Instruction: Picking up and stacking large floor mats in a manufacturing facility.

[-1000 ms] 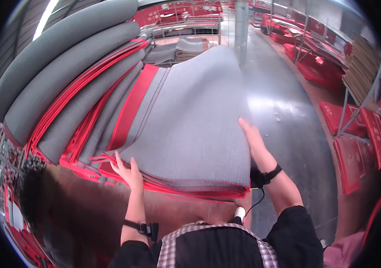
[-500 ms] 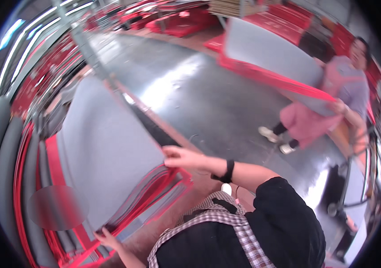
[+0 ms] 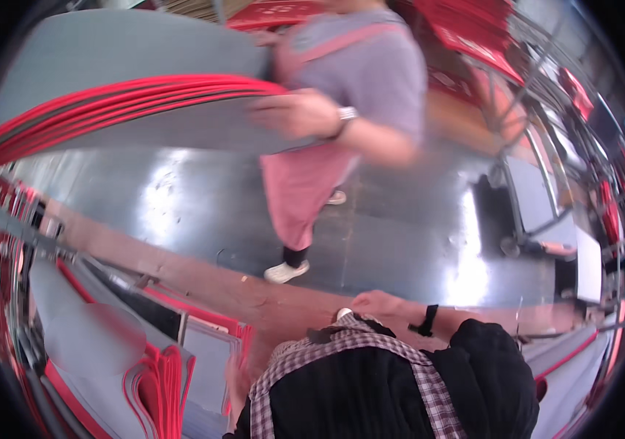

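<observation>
My right hand point(image 3: 376, 301) is in front of my checked apron, its fingers loosely bent and nothing seen in them. Low at my left side, my left hand point(image 3: 238, 384) is smeared by motion, so its fingers cannot be made out. Nearest to it is a pile of folded grey sheets with red edges point(image 3: 162, 391); I cannot tell whether the hand touches it. Across the upper left, a person in a pink apron point(image 3: 301, 190) carries a wide stack of grey sheets with red edges point(image 3: 129, 117), one hand point(image 3: 301, 113) gripping its near corner.
Beyond the reddish floor strip point(image 3: 203, 274) lies a shiny grey floor point(image 3: 203, 212). A wheeled cart point(image 3: 532, 194) stands at the right, near metal racks. Red stacked goods point(image 3: 466, 33) fill the back. More grey and red sheets point(image 3: 565, 366) lie at the lower right.
My hands have come off the grey sheets at the left, and my right hand has moved to my front. The view has turned right. The person with the stack is now closer, farther left.
</observation>
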### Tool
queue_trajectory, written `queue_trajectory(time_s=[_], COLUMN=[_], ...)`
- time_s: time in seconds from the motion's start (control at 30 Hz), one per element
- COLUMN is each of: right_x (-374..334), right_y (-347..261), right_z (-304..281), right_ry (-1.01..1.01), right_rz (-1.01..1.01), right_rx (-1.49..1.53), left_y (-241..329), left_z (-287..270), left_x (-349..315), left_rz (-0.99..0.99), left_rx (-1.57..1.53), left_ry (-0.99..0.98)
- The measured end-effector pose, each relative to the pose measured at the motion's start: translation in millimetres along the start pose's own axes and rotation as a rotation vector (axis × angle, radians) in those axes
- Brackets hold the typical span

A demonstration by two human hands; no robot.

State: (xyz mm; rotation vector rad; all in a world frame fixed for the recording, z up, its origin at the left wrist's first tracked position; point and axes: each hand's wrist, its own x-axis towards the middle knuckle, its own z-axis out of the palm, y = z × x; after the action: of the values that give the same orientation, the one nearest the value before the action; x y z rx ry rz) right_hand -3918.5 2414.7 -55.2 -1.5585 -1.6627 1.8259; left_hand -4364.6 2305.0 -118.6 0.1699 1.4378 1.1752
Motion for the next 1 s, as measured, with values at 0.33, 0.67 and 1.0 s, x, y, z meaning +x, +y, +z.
queue_trajectory(time_s=[0.33, 0.67, 1.0], right_x=[-77.4, -199.7, -316.4], right_y=[20.1, 178.1, 209.6], right_z=[-106.3, -200.3, -454.3], right_ry=[0.568, 1.064, 1.313], right_rz=[-0.037, 0.177, 0.197], right_rx=[0.273, 0.627, 0.241], left_y=[6.4, -37.8, -116.1], left_z=[300.5, 460.8, 713.5], left_x=[64.5, 66.1, -74.4], left_rz=[0.279, 0.011, 0.001], left_rx=[0.938, 0.981, 0.787], left_ry=[-0.955, -0.684, -0.984])
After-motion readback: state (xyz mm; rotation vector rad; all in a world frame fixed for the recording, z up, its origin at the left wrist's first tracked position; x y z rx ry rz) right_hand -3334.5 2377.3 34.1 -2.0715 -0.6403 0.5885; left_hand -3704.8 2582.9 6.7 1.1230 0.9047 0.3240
